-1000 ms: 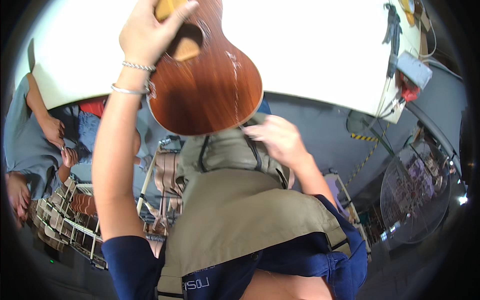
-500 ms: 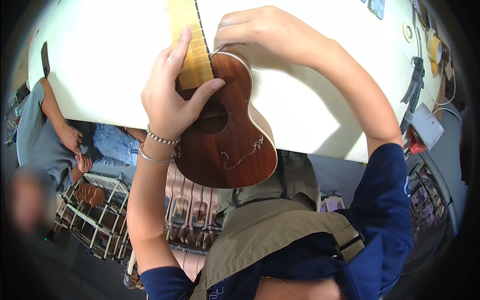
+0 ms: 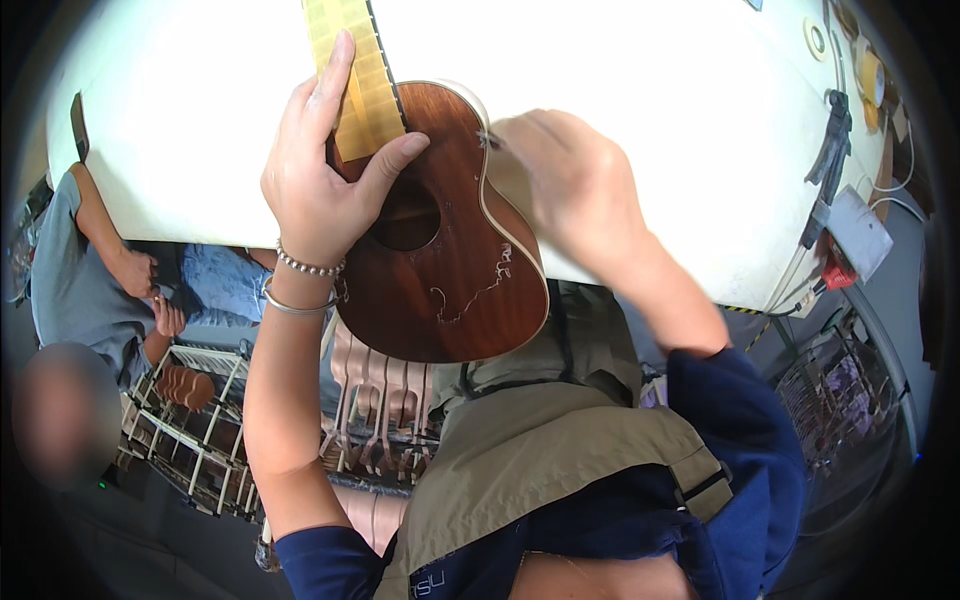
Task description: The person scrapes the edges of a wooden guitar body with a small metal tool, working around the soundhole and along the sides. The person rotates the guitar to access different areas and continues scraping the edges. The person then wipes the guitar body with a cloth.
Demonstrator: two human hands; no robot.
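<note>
A dark brown ukulele (image 3: 440,290) rests partly over the white table edge, yellow masking tape covering its fretboard (image 3: 363,95). My left hand (image 3: 315,180) grips it around the neck and upper body, thumb beside the sound hole, fingertips on the tape. At the body's upper right edge is my right hand (image 3: 580,185), blurred, closed on what looks like a small dark thin tool (image 3: 492,140), hard to make out. Thin pale curled strands (image 3: 500,260) lie on the ukulele's face.
Tape rolls (image 3: 870,78), cables and a white box (image 3: 858,242) line the table's right end. A person in grey (image 3: 90,290) sits at the left. Below are a white rack (image 3: 195,440), wooden parts (image 3: 385,400) and a fan (image 3: 830,400) at lower right.
The ukulele was swung upright, tape upward, then shifted slightly left. My right hand went from low beside the body to above it, then down along its upper right edge.
</note>
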